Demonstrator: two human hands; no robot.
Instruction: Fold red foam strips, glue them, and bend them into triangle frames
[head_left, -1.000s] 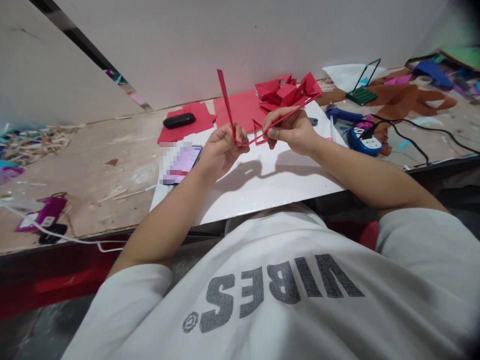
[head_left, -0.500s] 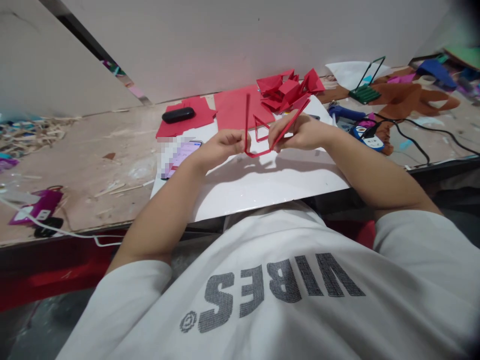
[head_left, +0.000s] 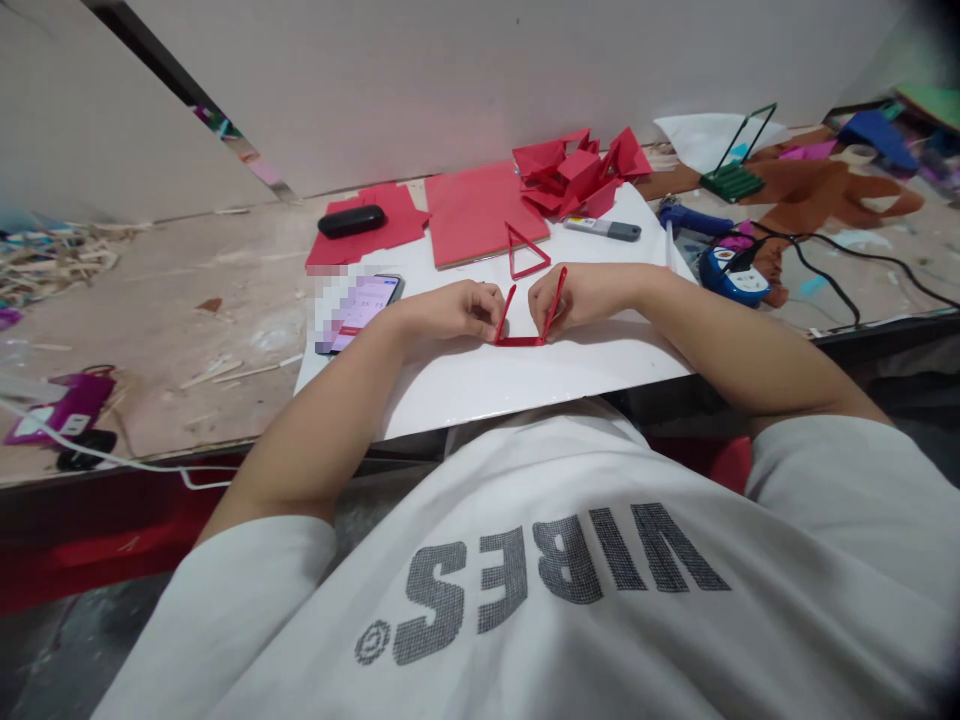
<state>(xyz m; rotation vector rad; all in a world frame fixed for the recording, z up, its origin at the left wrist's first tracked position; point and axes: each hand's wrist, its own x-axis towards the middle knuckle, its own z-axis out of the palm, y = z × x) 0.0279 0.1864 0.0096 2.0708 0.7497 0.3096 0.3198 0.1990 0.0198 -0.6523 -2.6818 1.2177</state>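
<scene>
A narrow red strip, bent into a U with two raised ends, rests on the white board. My left hand pinches it near the left bend. On the other side, the fingers of my right hand close on it by the right bend. Just beyond my hands lies a red triangle frame, apart from the strip. A grey utility knife is on the board behind my right hand.
Behind are a red sheet stack, folded red paper pieces and a black case. A phone lies left of my left hand. At right are a blue power socket with cables and a green stand.
Both hands have come down toward the board with the red strip, and its raised ends look shorter and tilted. The triangle frame and the knife are now in plain view.
</scene>
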